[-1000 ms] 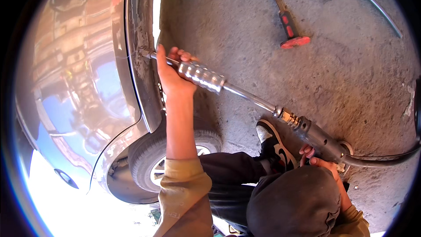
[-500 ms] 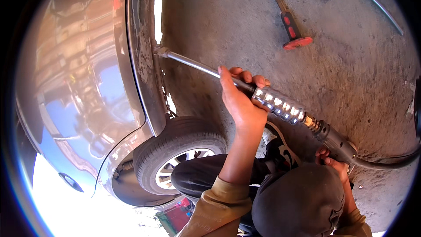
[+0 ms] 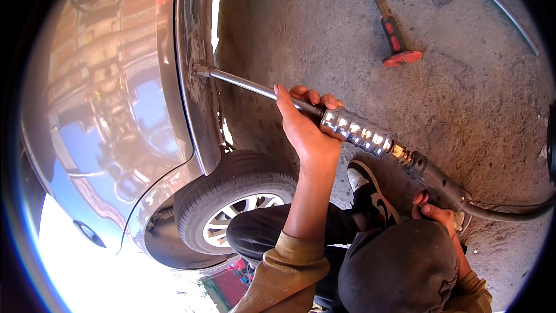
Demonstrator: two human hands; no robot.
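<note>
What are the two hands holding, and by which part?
Both hold a slide-hammer puller: the left hand wraps its shiny sliding weight, the right hand grips the dark rear handle.

Left hand wrapped around shiny ribbed slide weight on steel rod; rod tip touches car body panel. Right hand grips rear handle (hose attached). Hammer lies on concrete, well apart.

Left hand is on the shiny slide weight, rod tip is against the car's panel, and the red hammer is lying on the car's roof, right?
Not quite. In the head view the red hammer lies on the concrete ground, away from the car. The rest holds: the left hand grips the slide weight, and the rod tip meets the panel.
</note>
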